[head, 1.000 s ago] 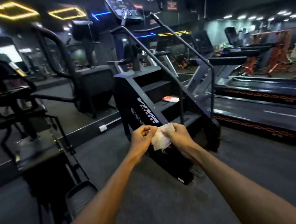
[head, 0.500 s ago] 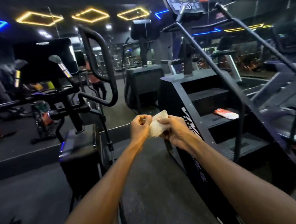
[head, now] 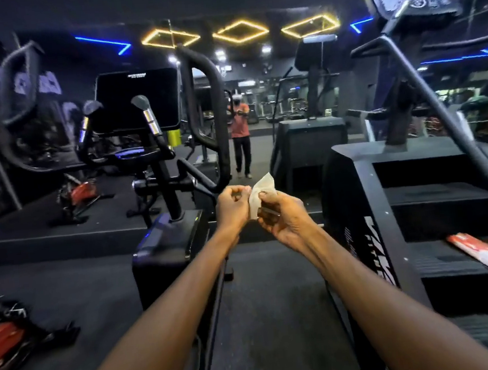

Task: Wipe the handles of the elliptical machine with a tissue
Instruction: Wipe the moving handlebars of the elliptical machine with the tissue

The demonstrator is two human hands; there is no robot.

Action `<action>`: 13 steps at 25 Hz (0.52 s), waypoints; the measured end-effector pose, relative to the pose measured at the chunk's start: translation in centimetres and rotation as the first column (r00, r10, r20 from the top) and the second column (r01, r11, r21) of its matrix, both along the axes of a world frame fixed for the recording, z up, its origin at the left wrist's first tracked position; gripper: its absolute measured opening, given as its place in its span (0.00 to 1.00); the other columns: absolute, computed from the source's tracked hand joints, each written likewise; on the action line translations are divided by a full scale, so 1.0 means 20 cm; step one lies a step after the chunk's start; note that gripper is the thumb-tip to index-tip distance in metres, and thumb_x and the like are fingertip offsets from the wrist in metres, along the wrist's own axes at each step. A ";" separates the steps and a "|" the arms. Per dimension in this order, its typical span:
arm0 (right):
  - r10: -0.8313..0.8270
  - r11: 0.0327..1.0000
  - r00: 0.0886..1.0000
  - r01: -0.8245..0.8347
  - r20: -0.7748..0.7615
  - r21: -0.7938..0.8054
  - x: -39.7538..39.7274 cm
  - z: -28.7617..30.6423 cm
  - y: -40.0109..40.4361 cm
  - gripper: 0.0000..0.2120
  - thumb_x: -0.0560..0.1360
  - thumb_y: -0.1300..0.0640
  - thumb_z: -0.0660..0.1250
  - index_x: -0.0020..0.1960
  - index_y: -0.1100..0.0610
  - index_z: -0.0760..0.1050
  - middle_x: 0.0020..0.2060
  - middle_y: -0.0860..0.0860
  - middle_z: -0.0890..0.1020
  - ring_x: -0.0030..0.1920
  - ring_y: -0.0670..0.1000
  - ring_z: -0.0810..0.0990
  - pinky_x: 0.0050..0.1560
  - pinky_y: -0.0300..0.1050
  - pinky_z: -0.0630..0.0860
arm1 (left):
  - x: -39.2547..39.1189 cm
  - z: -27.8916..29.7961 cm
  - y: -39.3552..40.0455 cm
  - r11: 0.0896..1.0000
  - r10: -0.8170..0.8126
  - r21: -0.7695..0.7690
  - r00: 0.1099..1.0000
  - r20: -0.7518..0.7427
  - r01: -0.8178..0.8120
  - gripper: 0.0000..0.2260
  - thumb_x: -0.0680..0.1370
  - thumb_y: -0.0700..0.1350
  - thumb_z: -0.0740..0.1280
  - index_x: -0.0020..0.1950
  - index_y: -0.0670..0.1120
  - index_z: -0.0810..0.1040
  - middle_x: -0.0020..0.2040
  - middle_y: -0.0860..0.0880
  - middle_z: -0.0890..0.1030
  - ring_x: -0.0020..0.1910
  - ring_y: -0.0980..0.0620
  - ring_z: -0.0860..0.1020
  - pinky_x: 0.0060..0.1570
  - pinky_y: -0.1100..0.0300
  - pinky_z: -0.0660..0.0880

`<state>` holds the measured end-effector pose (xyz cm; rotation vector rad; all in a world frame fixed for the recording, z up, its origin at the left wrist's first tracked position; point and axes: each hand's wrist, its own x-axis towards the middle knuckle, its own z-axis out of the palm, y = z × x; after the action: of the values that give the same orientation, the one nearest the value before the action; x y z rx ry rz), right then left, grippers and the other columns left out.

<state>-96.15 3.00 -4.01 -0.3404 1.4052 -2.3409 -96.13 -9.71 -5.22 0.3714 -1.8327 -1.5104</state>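
One head-worn wide-angle view only; looks forward and slightly down along both outstretched forearms; the hands sit near, about mid-frame; black elliptical machine with curved tubular handles (head: 174,149) close ahead on the left; dark stair-climber with stepped treads (head: 417,204) close on the right; mirrored wall farther ahead; edges bend with lens distortion.

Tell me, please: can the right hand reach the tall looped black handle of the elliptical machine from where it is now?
Probably yes. The handle rises just beyond and left of both hands, nothing between. But the right hand and left hand both hold the tissue.
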 end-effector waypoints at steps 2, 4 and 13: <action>-0.034 0.999 0.998 0.034 0.044 -0.008 -0.16 0.01 -0.07 0.03 0.72 0.67 0.67 0.44 0.62 0.80 0.34 0.56 0.83 0.34 0.52 0.81 0.37 0.48 0.76 | -0.11 0.00 -0.06 0.997 0.029 -0.079 0.998 0.054 -0.025 0.04 0.77 0.47 0.68 0.43 0.49 0.78 0.41 0.49 0.83 0.42 0.49 0.81 0.46 0.54 0.79; -0.060 0.998 0.997 0.062 0.057 -0.025 -0.33 0.01 -0.14 0.03 0.72 0.68 0.67 0.42 0.63 0.78 0.31 0.56 0.82 0.35 0.55 0.82 0.38 0.51 0.77 | -0.21 0.01 -0.16 0.994 0.068 -0.094 0.995 0.067 -0.062 0.06 0.77 0.49 0.66 0.42 0.50 0.78 0.39 0.49 0.83 0.40 0.46 0.82 0.41 0.52 0.81; -0.134 0.919 0.808 0.317 -0.573 0.233 -1.09 0.07 -0.61 0.10 0.73 0.62 0.69 0.49 0.48 0.79 0.41 0.52 0.84 0.44 0.54 0.84 0.48 0.60 0.82 | -0.73 0.10 -0.72 0.987 0.132 -0.105 0.987 0.094 -0.122 0.05 0.80 0.38 0.61 0.49 0.43 0.76 0.39 0.44 0.81 0.23 0.54 0.74 0.21 0.65 0.67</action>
<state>-118.01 -9.29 -2.54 -0.8406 2.1750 -2.2289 -110.76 -24.21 -3.17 0.5151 -1.9163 -1.3299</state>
